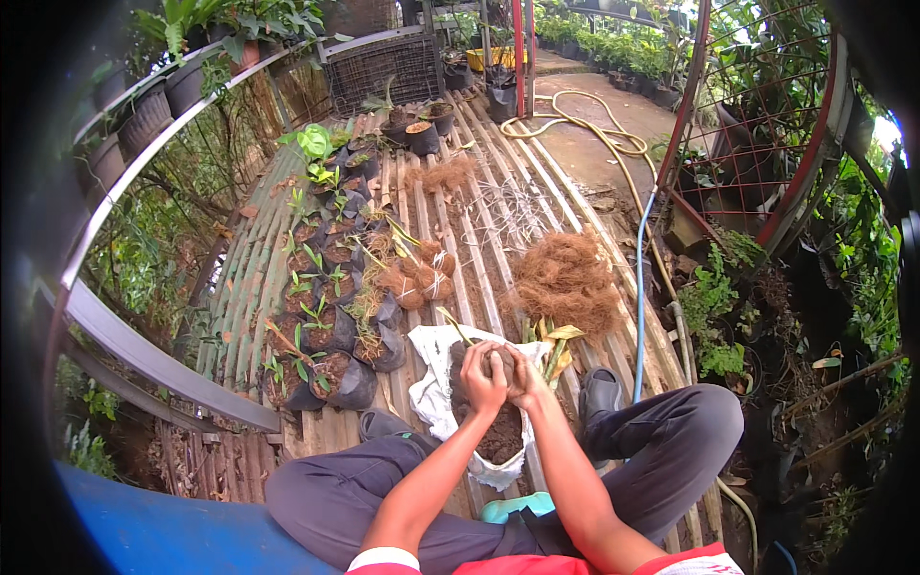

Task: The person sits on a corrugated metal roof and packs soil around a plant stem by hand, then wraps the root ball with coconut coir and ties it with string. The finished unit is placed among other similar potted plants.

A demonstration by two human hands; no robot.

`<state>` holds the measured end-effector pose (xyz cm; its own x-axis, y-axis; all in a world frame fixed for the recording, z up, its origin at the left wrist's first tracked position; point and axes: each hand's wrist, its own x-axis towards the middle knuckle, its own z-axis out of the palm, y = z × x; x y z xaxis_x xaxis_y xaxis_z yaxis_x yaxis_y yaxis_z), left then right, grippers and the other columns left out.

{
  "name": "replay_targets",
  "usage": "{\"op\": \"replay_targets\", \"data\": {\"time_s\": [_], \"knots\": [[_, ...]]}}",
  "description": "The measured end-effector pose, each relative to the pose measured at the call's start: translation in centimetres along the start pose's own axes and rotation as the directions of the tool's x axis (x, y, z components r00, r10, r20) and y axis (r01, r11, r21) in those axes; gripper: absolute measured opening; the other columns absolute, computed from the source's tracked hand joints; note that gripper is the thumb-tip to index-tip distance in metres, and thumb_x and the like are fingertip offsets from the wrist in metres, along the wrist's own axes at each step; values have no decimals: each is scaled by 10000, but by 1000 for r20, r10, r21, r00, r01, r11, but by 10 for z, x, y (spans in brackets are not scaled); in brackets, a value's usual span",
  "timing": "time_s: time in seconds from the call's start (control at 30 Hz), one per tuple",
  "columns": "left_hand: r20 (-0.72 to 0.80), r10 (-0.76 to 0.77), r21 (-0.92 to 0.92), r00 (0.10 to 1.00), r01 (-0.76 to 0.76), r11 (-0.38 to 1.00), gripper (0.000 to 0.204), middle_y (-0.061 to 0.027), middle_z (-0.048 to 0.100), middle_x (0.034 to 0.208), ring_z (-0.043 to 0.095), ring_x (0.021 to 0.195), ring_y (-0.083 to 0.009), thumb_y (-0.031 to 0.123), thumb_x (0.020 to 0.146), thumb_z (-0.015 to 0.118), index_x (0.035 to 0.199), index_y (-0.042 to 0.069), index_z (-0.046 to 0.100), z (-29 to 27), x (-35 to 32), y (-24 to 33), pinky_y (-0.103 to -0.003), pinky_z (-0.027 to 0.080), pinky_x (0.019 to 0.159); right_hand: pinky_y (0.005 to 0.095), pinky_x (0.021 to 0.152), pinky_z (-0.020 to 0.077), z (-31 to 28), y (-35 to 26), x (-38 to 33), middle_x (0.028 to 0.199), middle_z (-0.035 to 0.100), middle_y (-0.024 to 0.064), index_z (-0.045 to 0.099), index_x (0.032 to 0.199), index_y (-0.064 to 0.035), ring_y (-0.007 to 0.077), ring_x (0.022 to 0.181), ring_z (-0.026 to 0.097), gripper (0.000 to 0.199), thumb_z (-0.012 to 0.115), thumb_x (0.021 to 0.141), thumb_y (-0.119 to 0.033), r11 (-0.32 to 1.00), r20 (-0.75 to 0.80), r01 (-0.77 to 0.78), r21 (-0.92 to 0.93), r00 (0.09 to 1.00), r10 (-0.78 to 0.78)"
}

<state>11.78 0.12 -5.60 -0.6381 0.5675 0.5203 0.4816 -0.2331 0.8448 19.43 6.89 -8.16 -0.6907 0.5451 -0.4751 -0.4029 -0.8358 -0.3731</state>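
Over an open white sack [433, 388], my left hand [483, 379] and my right hand [523, 376] are cupped together. Their fingers wrap round a dark ball of soil [497, 358], which is mostly hidden by the palms. A thin green plant stem [454, 325] pokes up and leftward just beyond my fingers; its base is hidden. Loose dark soil [500, 439] lies in the sack below my wrists. Right beside the hands are some yellowing leaves [560, 335].
Brown coconut fibre [567, 281] is heaped at the right, near pale string [508, 213]. Fibre-wrapped, tied balls [422, 275] sit left of centre. Several black-bagged seedlings [331, 326] stand farther left. A blue hose [641, 287] runs along the right, and a teal object [517, 506] lies between my legs.
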Motion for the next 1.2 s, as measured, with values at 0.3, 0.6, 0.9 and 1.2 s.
{"op": "replay_targets", "data": {"time_s": [0.3,0.6,0.9,1.2], "knots": [[415,544,210,729,-658,723,371,-94,627,1201,555,1184,-337,222,732,724,1088,125,691,-14,33,30,-473,431,996,429,906,522,13,0,-22,1215,614,104,576,1217,-158,247,1057,617,369,395,1000,-394,965,-17,248,88,969,-248],[351,678,19,646,-729,684,213,-101,666,958,638,906,-304,113,685,692,889,52,683,-1,52,30,-418,526,820,289,780,553,4,-19,1,1039,647,56,605,1102,-78,157,900,637,343,432,993,-353,976,308,100,193,938,-157],[242,659,-4,712,-678,735,171,-130,667,901,645,896,-335,80,712,604,854,31,685,-1,73,34,-424,526,838,263,703,536,36,-31,9,894,626,14,606,946,-119,135,805,616,234,468,985,-304,988,325,131,81,934,-150],[613,562,92,556,-756,648,597,-212,348,1466,291,1400,-356,418,960,445,1406,23,405,1,84,37,-479,201,1160,319,820,549,68,-62,-33,1048,654,45,597,1113,-124,168,913,638,277,413,994,-293,973,75,229,-23,971,-227]]}}
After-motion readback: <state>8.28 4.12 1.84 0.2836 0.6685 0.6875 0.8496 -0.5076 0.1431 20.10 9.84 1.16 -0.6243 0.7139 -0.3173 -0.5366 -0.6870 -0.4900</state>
